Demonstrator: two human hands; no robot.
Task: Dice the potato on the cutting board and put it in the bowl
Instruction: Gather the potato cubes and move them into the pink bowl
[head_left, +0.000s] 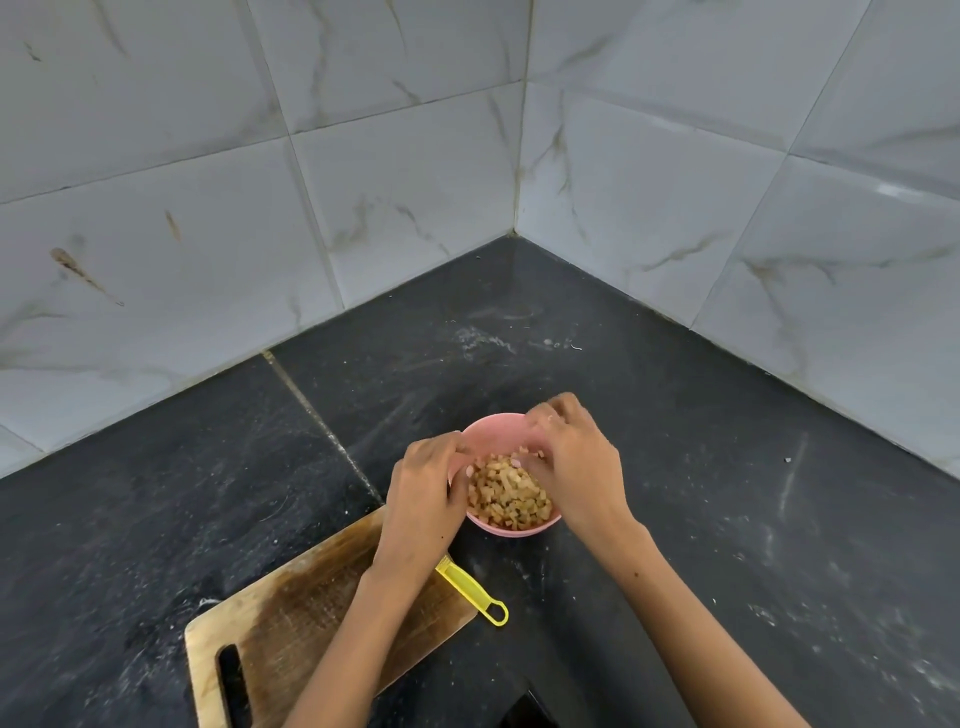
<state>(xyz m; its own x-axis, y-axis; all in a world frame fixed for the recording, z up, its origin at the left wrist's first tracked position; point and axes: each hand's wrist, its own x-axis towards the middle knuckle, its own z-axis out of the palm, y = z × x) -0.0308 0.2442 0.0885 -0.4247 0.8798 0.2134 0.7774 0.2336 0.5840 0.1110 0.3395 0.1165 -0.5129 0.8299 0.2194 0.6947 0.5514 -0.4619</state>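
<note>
A pink bowl (498, 527) stands on the dark counter, filled with small diced potato pieces (506, 491). My left hand (426, 486) is at the bowl's left side, with its thumb and fingers curled over the rim. My right hand (574, 457) hovers over the right and back of the bowl, fingers loosely spread and pointing down at the pieces; its fingertips are blurred. The wooden cutting board (291, 613) lies at the lower left with no potato visible on it. A knife with a yellow handle (475, 592) lies at the board's right edge, its blade hidden under my left forearm.
The black stone counter (727, 493) meets white marble-tiled walls (415, 182) in a corner behind the bowl. White smears and crumbs dot the counter. A dark object (527, 709) shows at the bottom edge.
</note>
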